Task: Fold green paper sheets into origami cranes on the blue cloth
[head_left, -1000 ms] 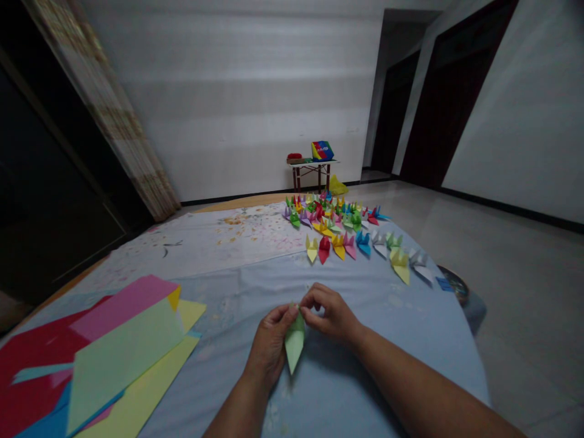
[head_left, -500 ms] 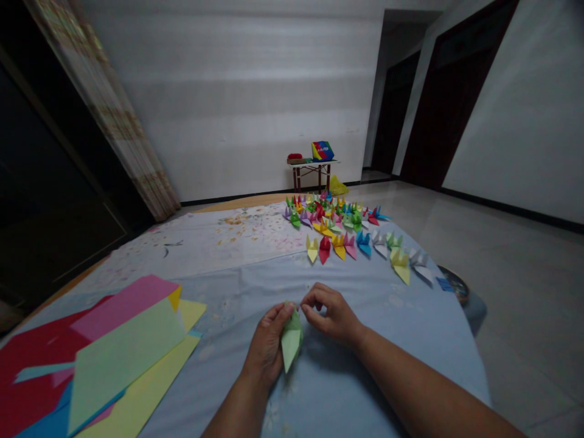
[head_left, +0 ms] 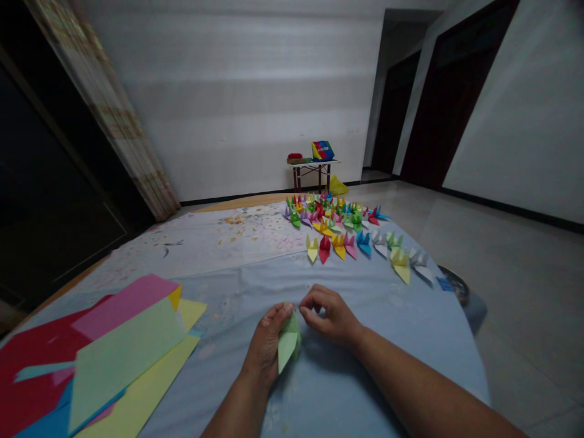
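Note:
My left hand (head_left: 266, 342) pinches a light green folded paper crane (head_left: 287, 347) between thumb and fingers, its pointed end hanging down toward me. Just to the right is my right hand (head_left: 332, 315), thumb and forefinger pressed together close to the crane's upper edge. Whether those fingertips grip a thin tip of the paper is too small to tell. Beyond both hands stands a row of finished paper cranes, among them a red crane (head_left: 324, 249), a blue crane (head_left: 364, 243) and a yellow crane (head_left: 400, 265).
Coloured paper sheets (head_left: 132, 347) lie in an overlapping pile at the left. Many more folded cranes (head_left: 322, 212) crowd the table's far right. The round table has a pale blue cloth (head_left: 228, 365). A small side table (head_left: 314, 163) with a colourful box (head_left: 322, 150) stands against the wall.
The crane has tilted slightly in my left hand, its lower point shifting a little to the left. My right hand has stayed nearly in place.

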A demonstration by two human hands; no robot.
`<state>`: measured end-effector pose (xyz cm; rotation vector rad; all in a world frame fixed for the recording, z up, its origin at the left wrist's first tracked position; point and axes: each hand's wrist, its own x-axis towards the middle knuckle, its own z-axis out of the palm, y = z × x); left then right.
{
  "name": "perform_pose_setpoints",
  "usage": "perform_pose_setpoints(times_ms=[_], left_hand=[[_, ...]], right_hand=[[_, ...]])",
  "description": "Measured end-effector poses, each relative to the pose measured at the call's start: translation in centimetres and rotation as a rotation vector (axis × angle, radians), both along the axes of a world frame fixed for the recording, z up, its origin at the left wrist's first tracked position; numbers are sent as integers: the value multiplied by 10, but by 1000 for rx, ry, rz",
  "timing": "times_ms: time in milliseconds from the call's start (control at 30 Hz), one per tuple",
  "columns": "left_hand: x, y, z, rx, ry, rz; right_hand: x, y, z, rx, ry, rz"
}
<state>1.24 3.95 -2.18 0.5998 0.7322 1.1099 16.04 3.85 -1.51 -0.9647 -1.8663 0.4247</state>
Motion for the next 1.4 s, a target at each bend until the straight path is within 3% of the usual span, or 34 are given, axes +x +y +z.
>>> perform_pose_setpoints(times_ms=[733,1133,1400], left_hand=[[3,0,-1,-26,-24,35],[1,-1,1,-10,-28,-33],[3,-2,2,19,38,-16]], right_hand=[[0,1,3,-152,103,36],[2,5,-1,-237,118,69],[4,2,5,-184,59,67]])
